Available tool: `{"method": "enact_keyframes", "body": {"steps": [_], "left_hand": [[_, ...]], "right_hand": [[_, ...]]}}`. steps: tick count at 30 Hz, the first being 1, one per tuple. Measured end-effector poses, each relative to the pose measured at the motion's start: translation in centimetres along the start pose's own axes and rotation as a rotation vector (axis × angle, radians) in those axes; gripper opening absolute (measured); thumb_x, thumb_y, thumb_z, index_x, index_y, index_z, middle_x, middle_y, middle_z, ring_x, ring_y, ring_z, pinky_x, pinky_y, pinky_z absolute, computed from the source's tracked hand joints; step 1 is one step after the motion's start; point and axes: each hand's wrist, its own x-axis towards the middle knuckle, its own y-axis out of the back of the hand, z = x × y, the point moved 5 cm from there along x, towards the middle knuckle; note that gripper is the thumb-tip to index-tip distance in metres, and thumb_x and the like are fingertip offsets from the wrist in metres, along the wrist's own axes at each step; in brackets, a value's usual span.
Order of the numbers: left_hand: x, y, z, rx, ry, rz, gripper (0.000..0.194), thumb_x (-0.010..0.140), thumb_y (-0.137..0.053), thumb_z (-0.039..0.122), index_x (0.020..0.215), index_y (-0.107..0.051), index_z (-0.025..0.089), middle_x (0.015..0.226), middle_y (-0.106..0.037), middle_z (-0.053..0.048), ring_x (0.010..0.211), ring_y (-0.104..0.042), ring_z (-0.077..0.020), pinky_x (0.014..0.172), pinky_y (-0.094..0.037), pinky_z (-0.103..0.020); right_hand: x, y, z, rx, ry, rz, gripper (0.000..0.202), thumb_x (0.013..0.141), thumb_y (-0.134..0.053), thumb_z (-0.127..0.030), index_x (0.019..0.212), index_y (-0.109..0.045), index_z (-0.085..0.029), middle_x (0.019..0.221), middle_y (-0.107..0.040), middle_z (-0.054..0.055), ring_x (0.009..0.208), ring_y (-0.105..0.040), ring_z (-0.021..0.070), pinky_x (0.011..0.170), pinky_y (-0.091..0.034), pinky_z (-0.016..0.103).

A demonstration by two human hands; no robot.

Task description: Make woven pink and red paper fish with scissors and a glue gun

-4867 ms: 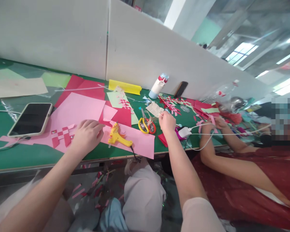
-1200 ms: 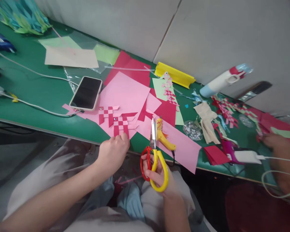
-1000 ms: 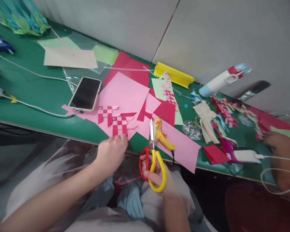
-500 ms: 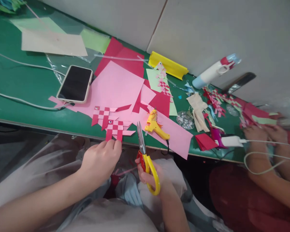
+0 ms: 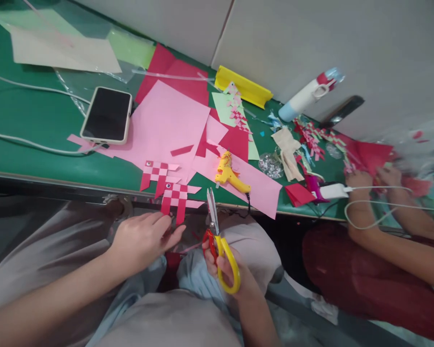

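Note:
In the head view, my right hand (image 5: 229, 270) is wrapped round the handles of a pair of scissors (image 5: 212, 217), one handle yellow and one red. The blades point away from me toward the table edge and look nearly closed. My left hand (image 5: 142, 241) is just in front of that edge, thumb apart from the fingers. Right beyond its fingertips lies a woven red-and-pink paper fish (image 5: 174, 193) with a stick-on eye, its red strips hanging over the edge. A second woven paper fish (image 5: 155, 171) lies partly behind it.
Pink paper (image 5: 166, 115) covers the middle of the green table (image 5: 32, 159). A yellow glue gun (image 5: 229, 172) lies on it. A phone (image 5: 107, 115) with a cable is at left. A bottle (image 5: 307, 99) stands by the wall. Another person's hands (image 5: 359, 179) work at right.
My left thumb and fingers have parted from the fish's red strips, which now hang free. The loose red strip no longer lies against the rear fish. The view has shifted slightly.

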Motion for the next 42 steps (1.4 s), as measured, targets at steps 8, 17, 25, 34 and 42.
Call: {"method": "enact_keyframes", "body": {"steps": [8,17,25,34,42], "left_hand": [[0.4,-1.7,-5.3,-0.336,0.411,-0.454,0.057,0.086,-0.042,0.066,0.055,-0.06,0.021,0.048,-0.057,-0.001,0.047,-0.05,-0.0154,0.048,-0.026,-0.026],[-0.2,-6.1,-3.7,-1.439,0.917,-0.539,0.042,0.073,-0.068,0.059,0.078,-0.073,0.018,0.083,-0.075,-0.01,0.076,-0.069,-0.0198,0.065,-0.054,-0.028],[0.2,-6.8,-2.5,-1.698,1.089,-0.429,0.019,0.071,-0.077,0.031,0.07,-0.069,0.014,0.074,-0.074,-0.009,0.065,-0.069,-0.0146,0.065,-0.058,-0.026],[0.8,-7.2,-1.8,-1.757,1.236,-0.301,0.006,0.08,-0.07,0.021,0.08,-0.069,0.015,0.072,-0.073,-0.003,0.062,-0.067,-0.0108,0.054,-0.055,-0.019],[0.9,-7.6,-0.2,-1.817,1.225,-0.281,0.013,0.072,-0.078,0.023,0.076,-0.071,0.014,0.066,-0.071,0.0,0.055,-0.062,-0.0068,0.051,-0.051,-0.015]], "right_hand": [[0.3,0.6,1.0,0.007,0.013,0.014,0.041,0.068,-0.075,-0.051,0.094,-0.062,-0.023,0.068,-0.041,-0.001,0.056,-0.033,0.0115,0.055,-0.019,0.028],[0.3,0.9,1.2,0.019,0.043,0.002,0.033,0.071,-0.073,-0.044,0.093,-0.063,-0.021,0.067,-0.044,-0.001,0.055,-0.036,0.0118,0.052,-0.026,0.028],[0.0,1.1,1.2,-0.023,0.022,0.026,0.033,0.068,-0.073,-0.041,0.092,-0.063,-0.021,0.062,-0.045,-0.002,0.054,-0.035,0.0123,0.05,-0.024,0.027],[-0.3,1.2,2.6,0.014,-0.029,-0.03,0.049,0.064,-0.079,-0.053,0.098,-0.067,-0.019,0.067,-0.045,-0.002,0.054,-0.036,0.0093,0.051,-0.022,0.026],[-0.7,1.3,3.7,-0.089,0.011,-0.022,0.033,0.079,-0.07,-0.045,0.103,-0.063,-0.025,0.075,-0.045,-0.003,0.057,-0.035,0.0088,0.052,-0.024,0.025]]}}
